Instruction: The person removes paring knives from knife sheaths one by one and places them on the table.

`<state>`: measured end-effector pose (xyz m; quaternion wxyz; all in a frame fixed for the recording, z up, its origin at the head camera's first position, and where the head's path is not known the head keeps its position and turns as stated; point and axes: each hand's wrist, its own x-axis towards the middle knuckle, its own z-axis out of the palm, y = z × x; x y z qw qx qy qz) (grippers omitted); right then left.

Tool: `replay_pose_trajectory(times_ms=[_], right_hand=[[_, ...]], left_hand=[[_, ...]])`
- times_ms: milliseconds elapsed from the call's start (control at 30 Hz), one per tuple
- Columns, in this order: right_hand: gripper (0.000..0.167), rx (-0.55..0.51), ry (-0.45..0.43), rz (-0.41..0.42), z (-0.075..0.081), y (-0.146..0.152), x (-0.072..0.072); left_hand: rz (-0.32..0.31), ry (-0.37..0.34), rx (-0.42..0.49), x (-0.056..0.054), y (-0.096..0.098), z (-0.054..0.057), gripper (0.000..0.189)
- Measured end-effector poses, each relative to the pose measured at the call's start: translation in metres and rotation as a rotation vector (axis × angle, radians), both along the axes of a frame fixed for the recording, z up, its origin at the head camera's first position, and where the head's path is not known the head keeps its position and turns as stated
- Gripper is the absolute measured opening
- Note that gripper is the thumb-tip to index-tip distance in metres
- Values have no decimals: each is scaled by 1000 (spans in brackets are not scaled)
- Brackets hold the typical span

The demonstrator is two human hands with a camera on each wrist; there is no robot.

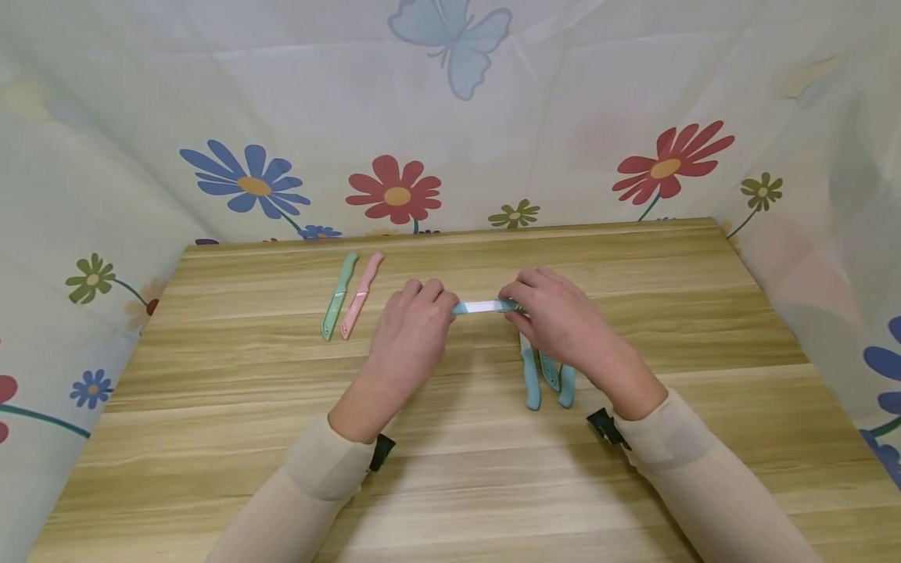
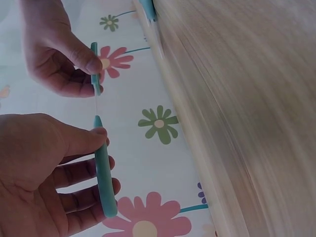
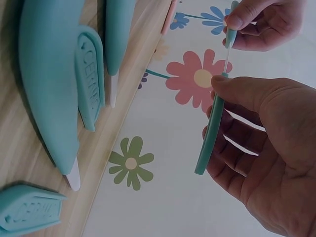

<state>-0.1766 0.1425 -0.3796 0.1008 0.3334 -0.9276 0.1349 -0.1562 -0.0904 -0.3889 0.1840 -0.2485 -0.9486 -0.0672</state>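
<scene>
Above the table, my left hand (image 1: 415, 320) pinches the teal handle (image 2: 104, 180) of a small knife between thumb and fingers. My right hand (image 1: 563, 313) grips a teal blade cover (image 3: 211, 133) at the blade end of the same knife. A stretch of white blade (image 1: 482, 306) shows between the two hands, its tip hidden in the cover. Under my right hand lie two blue-teal knives (image 1: 531, 383) with pale bare blades. Another teal cover (image 3: 89, 79) rests between them, and a further cover (image 3: 32, 210) appears at the lower left of the right wrist view.
At the back left of the wooden table (image 1: 246, 422), a green knife (image 1: 340, 293) and a pink knife (image 1: 362, 293) lie side by side in their covers. A flower-printed cloth (image 1: 296, 94) stands behind the table and along its sides.
</scene>
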Motion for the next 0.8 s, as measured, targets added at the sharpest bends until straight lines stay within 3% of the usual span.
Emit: replay_pose_trajectory(times_ms=[800], right_hand=[[25,-1,-15,-13,-1,4,-1]], left_hand=[[26,-6,5,1,-1,0,16]])
